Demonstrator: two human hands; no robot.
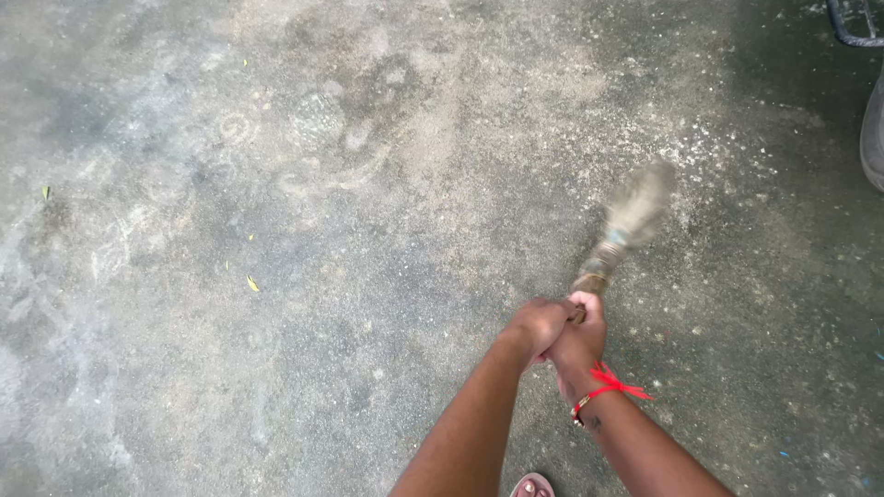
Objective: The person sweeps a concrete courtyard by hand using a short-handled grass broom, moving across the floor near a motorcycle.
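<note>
Just beyond both hands, a short, blurred straw broom (624, 225) angles over the dusty concrete floor (276, 276); left hand (537, 327) and right hand (580, 340) each have their grip wrapped tight on its handle.

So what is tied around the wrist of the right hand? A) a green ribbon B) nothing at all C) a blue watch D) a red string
D: a red string is knotted around the wrist just behind the right hand, which grips the broom handle together with the left hand.
</note>
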